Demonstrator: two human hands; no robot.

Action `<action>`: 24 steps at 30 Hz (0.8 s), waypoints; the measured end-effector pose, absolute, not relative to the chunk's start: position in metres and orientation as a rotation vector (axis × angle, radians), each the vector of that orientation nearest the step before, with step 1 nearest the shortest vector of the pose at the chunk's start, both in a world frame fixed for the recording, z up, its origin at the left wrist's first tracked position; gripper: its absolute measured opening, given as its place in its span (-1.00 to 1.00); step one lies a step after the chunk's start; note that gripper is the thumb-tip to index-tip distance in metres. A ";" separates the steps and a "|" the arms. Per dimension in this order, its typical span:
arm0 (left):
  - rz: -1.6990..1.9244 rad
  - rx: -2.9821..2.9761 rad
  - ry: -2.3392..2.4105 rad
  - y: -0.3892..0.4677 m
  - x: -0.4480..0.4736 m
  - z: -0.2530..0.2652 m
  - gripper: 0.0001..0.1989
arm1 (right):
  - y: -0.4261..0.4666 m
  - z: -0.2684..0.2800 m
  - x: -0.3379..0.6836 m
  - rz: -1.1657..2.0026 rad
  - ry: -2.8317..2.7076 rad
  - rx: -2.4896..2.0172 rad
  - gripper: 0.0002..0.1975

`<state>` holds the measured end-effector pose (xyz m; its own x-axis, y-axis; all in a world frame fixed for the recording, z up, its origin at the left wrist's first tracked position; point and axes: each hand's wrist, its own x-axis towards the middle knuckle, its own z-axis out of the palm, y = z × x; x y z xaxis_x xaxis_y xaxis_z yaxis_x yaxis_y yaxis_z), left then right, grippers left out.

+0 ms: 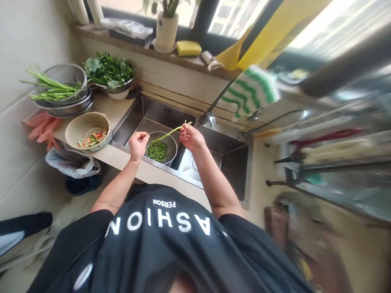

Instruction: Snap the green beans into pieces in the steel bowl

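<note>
A long green stem [169, 133] slants between my hands above the left sink basin. My right hand [192, 137] is closed on its upper end, with a short tip showing past the fingers. My left hand [139, 144] is pinched beside the stem's lower end; whatever may be between those fingertips is too small to make out. Below them, a metal bowl [173, 154] stands in the basin, with short cut green pieces [157, 151] in the bottom of it.
A beige colander [71, 129] with red and green scraps sits left on the counter. Behind it are stacked bowls [84, 103] with long green stems [56, 91] and a bowl of leafy greens [110, 71]. A faucet [211, 119] and striped cloth [252, 91] stand right.
</note>
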<state>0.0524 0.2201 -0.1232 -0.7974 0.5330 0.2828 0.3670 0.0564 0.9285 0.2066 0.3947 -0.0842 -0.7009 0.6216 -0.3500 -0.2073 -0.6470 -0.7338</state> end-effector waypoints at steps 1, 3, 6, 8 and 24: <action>1.850 0.919 2.184 0.222 0.062 -0.127 -0.84 | 0.398 -0.089 0.218 2.374 -0.861 -0.829 -0.76; 1.844 0.925 2.111 0.227 0.080 -0.131 -0.77 | 0.401 -0.098 0.237 2.431 -0.734 -0.835 -0.78; 1.801 0.924 1.865 0.238 0.101 -0.131 -0.61 | 0.402 -0.108 0.253 2.476 -0.598 -0.832 -0.80; 1.731 0.929 1.794 0.243 0.111 -0.128 -0.55 | 0.402 -0.113 0.258 2.476 -0.578 -0.828 -0.81; 1.264 1.583 2.436 0.251 0.157 -0.089 -0.90 | 0.366 -0.104 0.268 1.637 -1.723 -0.652 -0.74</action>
